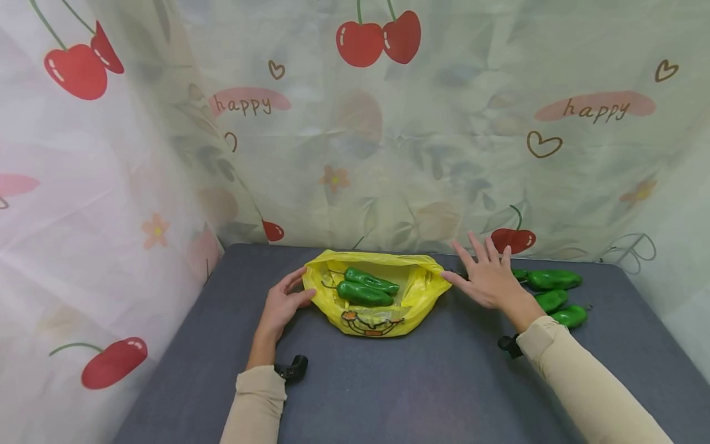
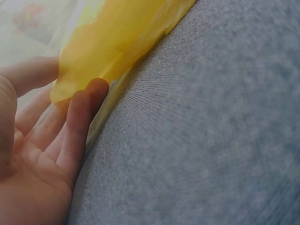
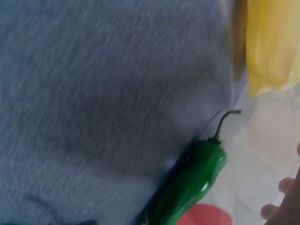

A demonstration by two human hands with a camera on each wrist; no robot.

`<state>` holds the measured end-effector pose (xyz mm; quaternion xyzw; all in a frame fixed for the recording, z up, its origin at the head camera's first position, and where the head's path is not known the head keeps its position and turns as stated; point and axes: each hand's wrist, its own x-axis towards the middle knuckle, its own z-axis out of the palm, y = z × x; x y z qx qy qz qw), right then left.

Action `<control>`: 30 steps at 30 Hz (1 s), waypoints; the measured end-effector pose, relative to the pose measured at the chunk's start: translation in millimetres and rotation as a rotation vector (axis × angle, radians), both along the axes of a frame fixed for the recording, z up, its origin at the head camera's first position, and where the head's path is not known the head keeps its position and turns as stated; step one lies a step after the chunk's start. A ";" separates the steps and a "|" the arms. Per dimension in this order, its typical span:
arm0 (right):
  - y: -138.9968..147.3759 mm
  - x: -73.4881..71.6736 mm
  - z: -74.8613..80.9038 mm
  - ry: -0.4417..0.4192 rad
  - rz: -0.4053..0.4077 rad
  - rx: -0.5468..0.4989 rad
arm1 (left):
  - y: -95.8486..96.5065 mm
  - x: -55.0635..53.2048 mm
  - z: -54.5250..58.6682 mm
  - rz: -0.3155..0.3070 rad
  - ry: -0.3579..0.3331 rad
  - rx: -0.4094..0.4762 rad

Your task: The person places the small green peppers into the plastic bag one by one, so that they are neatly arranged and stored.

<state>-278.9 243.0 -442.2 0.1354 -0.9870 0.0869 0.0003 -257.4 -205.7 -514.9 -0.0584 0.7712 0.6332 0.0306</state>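
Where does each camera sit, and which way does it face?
Head: on the head, facing forward and down at the yellow bag holding two green peppers; left hand, right hand and sleeves show.
Left wrist: on that wrist, facing the left hand's fingers at the bag's edge.
Right wrist: on that wrist, facing the tabletop and a loose green pepper; part of the right hand shows.
Both wrist views share the yellow bag and tabletop.

I hold both arms (image 1: 589, 376) stretched forward in beige sleeves. My left hand (image 1: 281, 308) bends thumb and fingers (image 2: 76, 119) toward each other; my right hand (image 1: 488, 280) is raised palm-down, its fingers splayed.
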 end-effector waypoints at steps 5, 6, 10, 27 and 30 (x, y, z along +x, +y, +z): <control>14.1 -4.1 1.1 -0.017 -0.022 -0.008 | 0.0 -0.8 -1.9 0.009 0.016 -0.008; 16.4 -5.1 1.3 -0.020 -0.024 -0.012 | 0.0 -0.7 -1.7 0.010 0.018 -0.010; 25.2 -8.7 0.9 -0.025 -0.023 -0.015 | 0.3 -0.4 -1.5 0.017 0.009 -0.011; 59.5 -20.8 -13.3 -0.030 -0.002 -0.088 | 0.8 0.1 0.4 0.023 0.003 -0.022; 64.2 -21.5 -15.8 -0.041 0.018 -0.112 | 1.2 0.5 0.7 0.028 0.002 -0.021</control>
